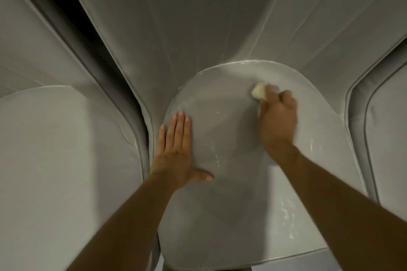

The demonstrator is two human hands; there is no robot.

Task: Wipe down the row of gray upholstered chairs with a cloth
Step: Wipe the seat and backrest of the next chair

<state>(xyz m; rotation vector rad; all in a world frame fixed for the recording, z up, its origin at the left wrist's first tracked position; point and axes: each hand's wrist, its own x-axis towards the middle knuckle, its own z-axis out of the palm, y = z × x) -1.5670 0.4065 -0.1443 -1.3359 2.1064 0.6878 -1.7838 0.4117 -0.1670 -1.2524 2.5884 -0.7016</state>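
We look down on 3 gray upholstered chairs side by side: the middle chair [220,204] directly below us, with the left chair [55,149] and the right chair [387,138] flanking it. Our left hand [176,149] lies flat on the seat's left side, fingers straight and together, thumb spread. Our right hand [277,116], slightly blurred, curls around a small pale cloth [259,93], pressing it onto the seat's far right part. White streaks [286,211] dot the seat.

Dark gap [94,50]: upper left, running diagonally; contents not discernible. White flecks and streaks [286,213]: scattered centre and lower right. Dim strip [207,268]: bottom edge, unidentifiable.
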